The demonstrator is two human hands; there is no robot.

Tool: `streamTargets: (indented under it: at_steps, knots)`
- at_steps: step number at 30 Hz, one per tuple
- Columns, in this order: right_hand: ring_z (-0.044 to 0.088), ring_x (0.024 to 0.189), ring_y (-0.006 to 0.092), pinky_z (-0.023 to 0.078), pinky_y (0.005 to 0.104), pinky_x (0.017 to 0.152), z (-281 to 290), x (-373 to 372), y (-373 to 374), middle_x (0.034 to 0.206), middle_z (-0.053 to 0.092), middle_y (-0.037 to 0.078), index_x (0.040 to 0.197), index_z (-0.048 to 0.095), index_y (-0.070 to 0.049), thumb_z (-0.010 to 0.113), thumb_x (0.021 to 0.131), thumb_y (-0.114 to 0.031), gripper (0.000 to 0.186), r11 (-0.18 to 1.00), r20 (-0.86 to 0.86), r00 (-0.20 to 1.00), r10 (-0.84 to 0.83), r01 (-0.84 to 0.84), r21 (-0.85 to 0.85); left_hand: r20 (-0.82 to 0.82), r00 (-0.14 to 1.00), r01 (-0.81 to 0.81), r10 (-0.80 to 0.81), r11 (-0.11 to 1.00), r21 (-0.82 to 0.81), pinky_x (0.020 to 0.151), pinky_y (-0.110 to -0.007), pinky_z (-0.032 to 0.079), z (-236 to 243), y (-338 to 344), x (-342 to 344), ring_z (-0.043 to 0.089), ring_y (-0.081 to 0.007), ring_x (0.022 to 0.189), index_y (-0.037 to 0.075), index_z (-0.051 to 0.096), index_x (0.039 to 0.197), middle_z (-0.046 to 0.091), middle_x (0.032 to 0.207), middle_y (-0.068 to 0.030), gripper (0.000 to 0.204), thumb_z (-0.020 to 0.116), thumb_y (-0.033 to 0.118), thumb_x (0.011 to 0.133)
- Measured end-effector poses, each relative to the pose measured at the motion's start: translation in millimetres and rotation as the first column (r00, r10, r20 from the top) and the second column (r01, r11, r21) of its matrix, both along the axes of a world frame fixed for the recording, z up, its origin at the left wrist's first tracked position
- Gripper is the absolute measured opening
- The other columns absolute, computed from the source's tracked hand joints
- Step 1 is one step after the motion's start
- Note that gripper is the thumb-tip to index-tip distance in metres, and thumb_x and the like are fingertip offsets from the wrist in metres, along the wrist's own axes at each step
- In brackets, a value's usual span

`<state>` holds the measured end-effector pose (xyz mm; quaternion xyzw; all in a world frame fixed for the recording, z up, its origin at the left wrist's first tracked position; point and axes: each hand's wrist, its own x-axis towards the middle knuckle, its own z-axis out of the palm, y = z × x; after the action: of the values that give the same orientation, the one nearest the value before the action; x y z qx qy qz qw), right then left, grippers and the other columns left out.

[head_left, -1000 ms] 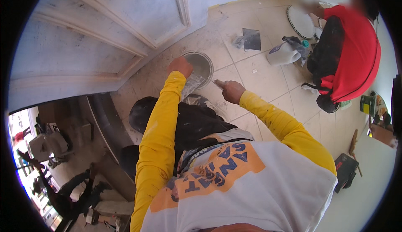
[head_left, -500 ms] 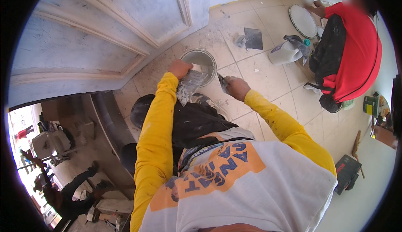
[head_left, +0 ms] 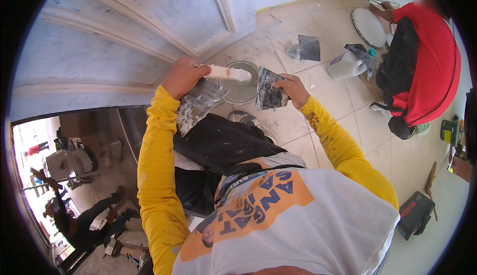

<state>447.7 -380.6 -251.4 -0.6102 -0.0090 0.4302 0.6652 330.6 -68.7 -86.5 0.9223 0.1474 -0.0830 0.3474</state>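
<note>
My left hand (head_left: pixel 185 78) is closed on a pale flat stick (head_left: pixel 223 73) whose far end is thick with white putty. The same hand also grips a grey, putty-smeared scraper plate (head_left: pixel 201 101), which hangs below the fingers. Beneath the stick stands a round bucket (head_left: pixel 243 95) on the tiles, with greyish-white residue inside. To the right of the bucket, my right hand (head_left: pixel 294 90) pinches a dark flat scraper blade (head_left: pixel 271 89) with white putty streaks. Its face is tilted upward, close to the stick's loaded end but apart from it.
A panelled white door (head_left: pixel 134 31) rises at left. Beyond the bucket lie a dark square sheet (head_left: pixel 309 48) and a white jug (head_left: pixel 345 66). A co-worker in red (head_left: pixel 432 61) crouches at right beside a round white lid (head_left: pixel 367 26). Another person (head_left: pixel 79 225) is at lower left.
My left hand has moved left from the bucket, and the putty-loaded stick now shows above it. The scraper in my right hand has turned its broad face up. The view has shifted slightly.
</note>
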Motion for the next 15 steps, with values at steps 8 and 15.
streamTargets:
  at_steps: [8, 15]
  knots:
    - [0.061, 0.049, 0.0199, 0.048, 0.0324, 0.044, -10.7, -22.0, 48.0, 0.070, 0.065, 0.012, 0.089, 0.070, -0.001, 0.058, 0.082, -0.011, 0.017, 0.969, 0.329, 0.912, 0.246, -0.227, -0.094, -0.020, 0.999, -0.036, 0.037, 0.997, 0.074, 0.061, -0.046, 0.047, 49.8, -45.2, -18.7, 0.061, -0.0405, 0.068, -0.005, 0.068, 0.076, 0.061, 0.068, -0.0247, 0.043, 0.060, 0.037, 0.082]
    - [0.061, 0.050, 0.0227, 0.049, 0.0349, 0.047, 1.0, -48.5, 59.0, 0.066, 0.065, 0.011, 0.096, 0.070, 0.000, 0.059, 0.082, -0.015, 0.023, 0.971, 0.540, 0.812, 0.221, -0.134, -0.195, 0.026, 1.000, -0.009, -0.001, 0.933, 0.359, 0.070, -0.051, 0.049, 18.3, -95.8, -26.0, 0.062, -0.0437, 0.077, 0.002, 0.070, 0.080, 0.066, 0.084, -0.0218, 0.039, 0.054, 0.036, 0.087]
